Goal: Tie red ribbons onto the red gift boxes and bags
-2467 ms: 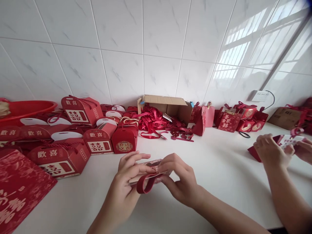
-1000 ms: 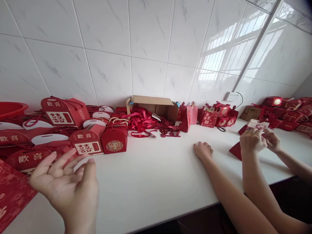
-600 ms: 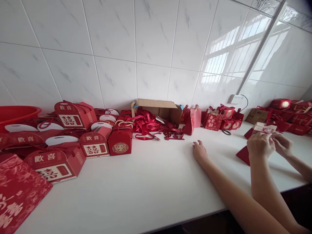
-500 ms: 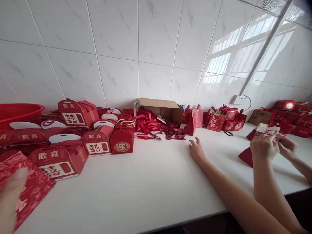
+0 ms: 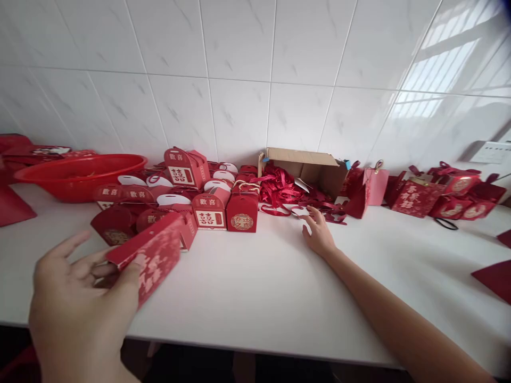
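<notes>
My left hand (image 5: 85, 298) grips a flat-sided red patterned box (image 5: 159, 258) between thumb and fingers, tilted in front of the grouped gift boxes at the left. Its far end overlaps a box standing behind it. Over the white table's middle, my right hand (image 5: 319, 234) reaches forward with fingers slightly curled and apart, nothing in them. Just beyond its fingertips lie loose red ribbons (image 5: 275, 186), spilling from an open cardboard box (image 5: 315, 165) by the wall.
A red basin (image 5: 83, 175) stands at the back left. Several red boxes with handles (image 5: 209, 213) are packed beside it. Back right are more red boxes (image 5: 417, 197), a black loop (image 5: 446, 224) and a white power strip (image 5: 489, 152). The white table (image 5: 247, 298) has its front edge below.
The view has swung left, so the co-worker's hands at the right are out of sight. My left hand shows more fully, with the red box turned and farther into view. My right hand has neared the ribbons.
</notes>
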Demonstrator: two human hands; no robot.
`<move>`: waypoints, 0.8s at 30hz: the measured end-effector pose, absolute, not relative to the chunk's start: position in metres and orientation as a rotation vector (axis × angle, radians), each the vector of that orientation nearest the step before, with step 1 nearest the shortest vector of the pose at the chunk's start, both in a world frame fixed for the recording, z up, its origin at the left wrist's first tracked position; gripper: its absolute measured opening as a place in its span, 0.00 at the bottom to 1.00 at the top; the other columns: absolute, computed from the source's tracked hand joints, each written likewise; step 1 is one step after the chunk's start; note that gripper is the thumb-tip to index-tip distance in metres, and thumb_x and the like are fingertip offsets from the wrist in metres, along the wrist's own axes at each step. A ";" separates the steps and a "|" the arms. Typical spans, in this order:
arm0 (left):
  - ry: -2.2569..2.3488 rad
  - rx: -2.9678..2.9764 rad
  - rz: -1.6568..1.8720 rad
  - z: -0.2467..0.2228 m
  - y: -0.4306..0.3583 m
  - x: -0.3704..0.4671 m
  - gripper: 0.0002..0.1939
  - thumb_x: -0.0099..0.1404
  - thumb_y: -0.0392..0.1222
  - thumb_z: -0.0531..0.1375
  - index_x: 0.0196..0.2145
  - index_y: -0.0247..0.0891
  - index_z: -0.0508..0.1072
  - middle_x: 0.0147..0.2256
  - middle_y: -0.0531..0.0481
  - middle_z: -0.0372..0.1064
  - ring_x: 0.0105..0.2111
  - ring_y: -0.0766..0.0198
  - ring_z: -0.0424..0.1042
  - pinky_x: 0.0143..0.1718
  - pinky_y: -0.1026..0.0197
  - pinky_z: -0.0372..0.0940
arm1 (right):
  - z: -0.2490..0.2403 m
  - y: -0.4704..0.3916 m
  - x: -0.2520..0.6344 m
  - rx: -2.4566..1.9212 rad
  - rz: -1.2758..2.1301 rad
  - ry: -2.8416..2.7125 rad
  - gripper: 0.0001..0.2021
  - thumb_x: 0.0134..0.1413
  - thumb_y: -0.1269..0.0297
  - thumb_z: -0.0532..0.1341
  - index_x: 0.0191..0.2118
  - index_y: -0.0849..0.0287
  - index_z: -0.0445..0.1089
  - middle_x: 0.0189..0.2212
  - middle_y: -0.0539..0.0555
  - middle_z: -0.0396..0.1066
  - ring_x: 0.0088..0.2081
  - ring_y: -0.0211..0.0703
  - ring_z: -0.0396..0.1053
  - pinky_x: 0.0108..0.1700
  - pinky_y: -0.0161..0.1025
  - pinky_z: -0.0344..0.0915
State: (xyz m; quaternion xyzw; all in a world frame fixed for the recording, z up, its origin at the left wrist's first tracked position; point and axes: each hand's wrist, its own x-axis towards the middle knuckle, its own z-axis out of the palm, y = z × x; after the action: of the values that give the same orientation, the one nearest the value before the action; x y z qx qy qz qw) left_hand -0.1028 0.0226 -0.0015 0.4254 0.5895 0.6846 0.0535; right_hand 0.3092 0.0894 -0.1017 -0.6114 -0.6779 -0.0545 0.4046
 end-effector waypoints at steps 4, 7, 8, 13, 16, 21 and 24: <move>1.447 1.372 1.912 0.019 -0.001 -0.062 0.35 0.43 0.33 0.70 0.51 0.44 0.69 0.32 0.53 0.75 0.27 0.66 0.74 0.25 0.67 0.70 | -0.089 0.073 0.291 -1.428 -0.009 -1.646 0.13 0.58 0.62 0.54 0.47 0.56 0.67 0.58 0.63 0.57 0.59 0.55 0.58 0.57 0.55 0.60; 1.165 1.388 1.662 0.021 -0.001 -0.014 0.28 0.50 0.37 0.68 0.49 0.43 0.67 0.36 0.50 0.76 0.31 0.64 0.76 0.29 0.67 0.71 | -0.072 0.057 0.271 -1.300 0.180 -1.649 0.19 0.65 0.53 0.44 0.55 0.53 0.60 0.52 0.61 0.66 0.54 0.50 0.66 0.51 0.49 0.67; 1.125 1.403 1.657 0.017 0.001 0.002 0.26 0.51 0.37 0.67 0.48 0.42 0.66 0.36 0.50 0.76 0.32 0.65 0.75 0.30 0.68 0.70 | -0.065 0.052 0.263 -1.189 0.325 -1.661 0.22 0.66 0.51 0.39 0.57 0.52 0.56 0.50 0.60 0.68 0.52 0.48 0.68 0.49 0.48 0.68; 1.045 1.395 1.635 -0.008 0.010 0.059 0.20 0.58 0.42 0.64 0.47 0.40 0.64 0.39 0.46 0.75 0.34 0.62 0.75 0.34 0.64 0.70 | -0.044 0.030 0.236 -0.745 0.782 -1.488 0.27 0.57 0.50 0.60 0.60 0.43 0.53 0.48 0.54 0.68 0.46 0.46 0.69 0.49 0.47 0.67; 1.147 1.576 1.595 -0.015 0.005 0.067 0.21 0.61 0.43 0.62 0.51 0.42 0.64 0.36 0.48 0.74 0.31 0.64 0.73 0.31 0.64 0.68 | -0.043 0.027 0.240 -0.799 0.628 -1.401 0.18 0.53 0.60 0.66 0.50 0.45 0.66 0.43 0.51 0.67 0.40 0.40 0.67 0.45 0.41 0.67; 1.247 1.967 1.584 -0.015 0.004 0.061 0.09 0.64 0.45 0.59 0.42 0.44 0.73 0.34 0.48 0.72 0.36 0.58 0.68 0.39 0.58 0.66 | -0.038 0.028 0.250 -0.859 0.629 -1.466 0.09 0.51 0.58 0.67 0.35 0.54 0.70 0.37 0.52 0.67 0.40 0.43 0.66 0.42 0.40 0.65; 1.257 2.071 1.631 -0.017 0.010 0.060 0.06 0.62 0.46 0.61 0.31 0.43 0.75 0.39 0.45 0.70 0.46 0.52 0.66 0.46 0.52 0.64 | -0.035 0.024 0.247 -0.882 0.720 -1.505 0.10 0.50 0.56 0.67 0.30 0.55 0.69 0.34 0.52 0.68 0.38 0.42 0.66 0.41 0.41 0.65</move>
State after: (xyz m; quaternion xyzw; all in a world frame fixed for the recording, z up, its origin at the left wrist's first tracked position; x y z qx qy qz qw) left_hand 0.0599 0.0104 -0.0168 0.7049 0.4277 0.5550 0.1102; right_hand 0.2469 0.0238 -0.0345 -0.3782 -0.6458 0.3089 0.5869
